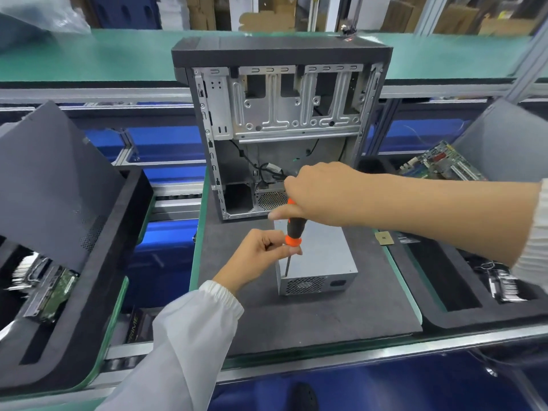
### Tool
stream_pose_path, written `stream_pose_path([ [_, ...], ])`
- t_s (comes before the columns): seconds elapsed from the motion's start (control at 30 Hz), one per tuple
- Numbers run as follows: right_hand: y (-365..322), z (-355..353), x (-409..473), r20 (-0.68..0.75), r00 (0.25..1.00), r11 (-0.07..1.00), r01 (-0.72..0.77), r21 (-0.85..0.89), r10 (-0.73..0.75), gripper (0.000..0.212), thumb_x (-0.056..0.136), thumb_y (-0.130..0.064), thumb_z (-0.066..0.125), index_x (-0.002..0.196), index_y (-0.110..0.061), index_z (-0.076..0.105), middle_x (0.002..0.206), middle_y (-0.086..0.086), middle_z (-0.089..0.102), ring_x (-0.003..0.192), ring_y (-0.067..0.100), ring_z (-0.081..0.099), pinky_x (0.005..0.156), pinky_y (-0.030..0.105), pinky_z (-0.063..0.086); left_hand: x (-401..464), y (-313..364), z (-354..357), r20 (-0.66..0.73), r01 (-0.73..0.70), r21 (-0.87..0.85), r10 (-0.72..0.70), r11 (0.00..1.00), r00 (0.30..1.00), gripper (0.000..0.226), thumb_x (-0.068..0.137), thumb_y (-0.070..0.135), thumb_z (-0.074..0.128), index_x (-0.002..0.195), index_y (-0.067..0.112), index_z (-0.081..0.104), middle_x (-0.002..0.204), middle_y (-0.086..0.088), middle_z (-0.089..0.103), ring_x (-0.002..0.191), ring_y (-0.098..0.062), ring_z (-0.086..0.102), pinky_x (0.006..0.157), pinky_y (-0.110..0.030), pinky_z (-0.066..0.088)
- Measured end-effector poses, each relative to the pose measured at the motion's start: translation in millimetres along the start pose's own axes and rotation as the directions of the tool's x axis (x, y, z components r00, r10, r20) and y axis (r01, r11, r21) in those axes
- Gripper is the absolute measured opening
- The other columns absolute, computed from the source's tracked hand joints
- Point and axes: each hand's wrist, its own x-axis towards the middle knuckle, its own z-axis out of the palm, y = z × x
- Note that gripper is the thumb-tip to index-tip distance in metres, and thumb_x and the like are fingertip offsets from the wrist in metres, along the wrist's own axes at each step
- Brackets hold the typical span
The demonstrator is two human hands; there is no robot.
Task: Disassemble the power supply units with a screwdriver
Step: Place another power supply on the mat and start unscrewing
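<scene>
The right hand (314, 194) is wrapped over the top of the screwdriver (293, 229), fingers curled round the black and orange handle, and the tool stands close to upright. Below it the left hand (261, 253) pinches the shaft just under the orange collar, fingertips closed on the metal to guide it. The tip sits at the near left top edge of the power supply (317, 262); the screw itself is too small to make out.

To do this well, I'd say keep the shaft straight over the screw, press down firmly before turning, and let the left fingers only steady the shaft rather than drag on it. If the tip rides out of the head it could strip, so pressure first, rotation second. The box is held by nothing but the tool and may skate on the mat.

The power supply is a plain grey metal box with a perforated fan grille and a dark socket on its near face, lying on the dark mat (296, 318) of the worktop, just in front of the open computer case (278, 114).
</scene>
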Motion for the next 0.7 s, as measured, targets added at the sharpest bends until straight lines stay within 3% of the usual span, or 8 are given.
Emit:
stream_pose_path([
  [0.07,0,2,1,-0.057,0.995,0.996,0.076,-0.037,-0.078,0.042,0.097,-0.058,0.031,0.091,-0.017,0.038,0.068,0.000,0.038,0.054,0.016,0.038,0.047,0.030,0.027,0,0,-1,0.019,0.004,-0.019,-0.003,1.000,1.000,0.010,0.090,0.016,0.069,0.087,0.019,0.078,0.086,-0.001,0.074,0.088,-0.004,0.065,0.085,-0.016,0.049],
  [0.2,10,-10,3,0.148,0.927,0.935,0.324,0.146,-0.345,0.017,0.099,-0.035,0.045,0.110,-0.023,0.042,0.093,0.000,0.044,0.086,0.023,0.048,0.063,0.032,0.033,-1,2,-1,0.029,-0.004,-0.067,0.006,0.998,1.000,0.018,0.091,0.008,0.066,0.084,0.021,0.077,0.078,0.014,0.071,0.071,0.008,0.060,0.065,-0.003,0.042],
  [0.3,15,-18,3,0.191,0.885,0.905,0.403,0.140,-0.424,0.032,0.097,-0.017,0.049,0.126,-0.030,0.045,0.103,-0.003,0.038,0.092,0.018,0.039,0.069,0.027,0.027,-2,2,-2,0.030,0.004,-0.078,-0.001,0.997,1.000,0.013,0.091,0.010,0.066,0.088,0.017,0.077,0.078,0.015,0.072,0.068,0.009,0.059,0.064,-0.002,0.041],
  [0.37,15,-20,3,0.154,0.908,0.918,0.372,0.136,-0.390,0.030,0.095,-0.035,0.053,0.124,-0.030,0.047,0.103,-0.004,0.050,0.082,0.011,0.045,0.064,0.026,0.031,-1,2,-3,0.033,0.001,-0.078,0.001,0.997,0.999,0.014,0.092,0.010,0.065,0.089,0.017,0.077,0.079,0.015,0.072,0.071,0.009,0.059,0.064,-0.002,0.041],
  [0.47,8,-21,5,0.216,0.965,0.977,0.112,0.181,-0.150,0.062,0.084,-0.074,0.040,0.100,-0.016,0.056,0.055,-0.003,0.064,0.055,0.014,0.066,0.048,0.023,0.042,2,2,-3,0.036,0.001,-0.086,0.003,0.996,0.999,0.014,0.090,0.011,0.068,0.087,0.021,0.077,0.080,0.000,0.073,0.080,0.002,0.061,0.073,-0.009,0.045],
  [0.57,-2,-14,12,0.183,0.978,0.994,0.107,-0.025,-0.100,0.058,0.095,-0.063,0.031,0.069,-0.014,0.047,0.055,0.001,0.055,0.052,0.015,0.057,0.046,0.025,0.037,4,2,-2,0.074,0.028,-0.049,-0.025,0.998,0.997,0.010,0.088,0.023,0.070,0.085,0.019,0.079,0.083,-0.001,0.070,0.086,-0.004,0.063,0.082,-0.017,0.047],
  [0.63,-2,-11,12,0.149,0.977,0.983,0.165,-0.082,-0.152,0.050,0.100,-0.051,0.031,0.071,-0.013,0.043,0.062,0.000,0.046,0.053,0.014,0.045,0.047,0.027,0.033,4,2,-2,0.090,0.035,-0.080,-0.028,0.996,0.996,0.010,0.090,0.018,0.069,0.086,0.018,0.079,0.082,0.011,0.071,0.083,0.002,0.064,0.077,-0.009,0.045],
  [0.7,1,-11,11,0.181,0.959,0.970,0.233,-0.073,-0.217,0.039,0.100,-0.049,0.033,0.088,-0.014,0.046,0.070,0.000,0.046,0.060,0.017,0.045,0.050,0.029,0.032,4,2,-3,0.095,0.045,-0.107,-0.034,0.993,0.995,0.011,0.090,0.014,0.069,0.090,0.019,0.079,0.087,0.009,0.074,0.089,0.002,0.066,0.078,-0.009,0.046],
])
